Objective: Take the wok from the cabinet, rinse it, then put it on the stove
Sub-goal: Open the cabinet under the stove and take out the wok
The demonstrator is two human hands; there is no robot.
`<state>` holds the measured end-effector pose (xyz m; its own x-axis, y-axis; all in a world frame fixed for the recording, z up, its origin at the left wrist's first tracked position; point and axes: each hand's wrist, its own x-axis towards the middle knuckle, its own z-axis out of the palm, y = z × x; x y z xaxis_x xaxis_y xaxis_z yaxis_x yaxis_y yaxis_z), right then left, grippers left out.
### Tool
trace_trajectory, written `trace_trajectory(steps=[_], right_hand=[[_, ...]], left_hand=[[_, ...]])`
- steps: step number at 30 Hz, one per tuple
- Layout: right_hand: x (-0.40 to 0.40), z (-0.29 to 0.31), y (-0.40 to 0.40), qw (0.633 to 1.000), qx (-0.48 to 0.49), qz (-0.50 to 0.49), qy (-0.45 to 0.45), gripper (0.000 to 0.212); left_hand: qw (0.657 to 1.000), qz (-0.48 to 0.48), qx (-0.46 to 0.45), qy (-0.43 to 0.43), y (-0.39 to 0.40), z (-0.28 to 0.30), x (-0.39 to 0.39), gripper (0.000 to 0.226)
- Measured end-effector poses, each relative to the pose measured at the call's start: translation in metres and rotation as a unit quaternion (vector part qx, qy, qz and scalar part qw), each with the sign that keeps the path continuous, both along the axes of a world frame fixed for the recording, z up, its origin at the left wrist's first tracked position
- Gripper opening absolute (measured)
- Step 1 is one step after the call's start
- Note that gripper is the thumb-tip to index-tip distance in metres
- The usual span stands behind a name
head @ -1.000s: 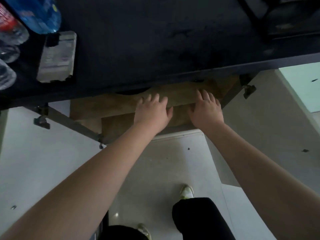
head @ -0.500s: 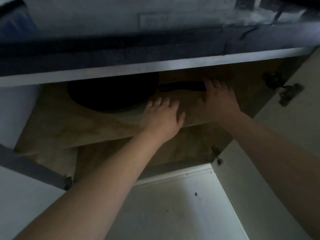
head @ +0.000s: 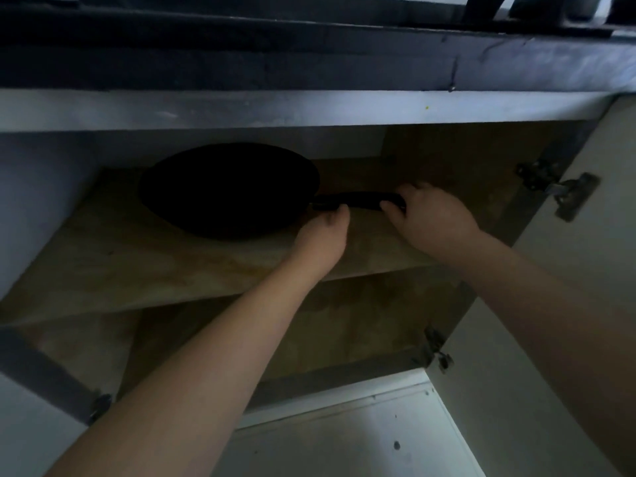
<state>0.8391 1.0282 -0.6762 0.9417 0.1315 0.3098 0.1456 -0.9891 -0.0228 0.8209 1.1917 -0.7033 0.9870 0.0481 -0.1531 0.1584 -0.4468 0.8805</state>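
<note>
A black wok [head: 229, 191] lies on the wooden upper shelf [head: 144, 259] inside the open cabinet under the counter. Its straight black handle [head: 359, 200] points to the right. My left hand [head: 321, 232] is curled around the handle close to the bowl. My right hand [head: 432, 218] grips the handle's far end, its fingers wrapped over the top. The wok's bowl is very dark and its inside cannot be made out.
Both cabinet doors stand open: one at the right [head: 564, 304] with metal hinges [head: 568, 194], one at the lower left [head: 38, 438]. A lower shelf [head: 344, 325] sits beneath. The dark countertop edge [head: 309, 63] overhangs the opening. White floor [head: 361, 438] lies below.
The view has dropped lower and into the cabinet, so the whole wok shows. Both hands moved from lying flat on the shelf to closing around the wok's handle.
</note>
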Motion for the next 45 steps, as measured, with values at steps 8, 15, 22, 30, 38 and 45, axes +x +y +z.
trace_trajectory(steps=[8,15,22,30,38,45], right_hand=[[-0.033,0.022,0.026,0.977,0.127,0.053,0.162,0.042],[-0.046,0.02,0.049,0.859,0.33,0.028,0.39,0.028],[-0.064,-0.008,0.072,0.683,0.564,0.005,0.465,0.027],[-0.093,-0.032,0.095,0.57,0.691,-0.033,0.444,0.024],[-0.132,-0.053,0.103,0.565,0.705,-0.026,0.427,0.02],[-0.142,-0.08,0.1,0.643,0.635,-0.036,0.426,0.005]], left_hand=[[0.922,0.041,-0.354,0.153,0.018,0.006,-0.003,0.058],[0.894,0.04,-0.407,0.183,0.031,-0.01,-0.01,0.036],[0.884,0.043,-0.429,0.183,0.044,-0.024,-0.01,0.038],[0.862,0.027,-0.464,0.201,0.054,-0.023,-0.024,0.017],[0.793,0.084,-0.571,0.196,0.042,-0.04,-0.039,0.02],[0.793,0.065,-0.567,0.212,0.039,-0.068,-0.045,0.029]])
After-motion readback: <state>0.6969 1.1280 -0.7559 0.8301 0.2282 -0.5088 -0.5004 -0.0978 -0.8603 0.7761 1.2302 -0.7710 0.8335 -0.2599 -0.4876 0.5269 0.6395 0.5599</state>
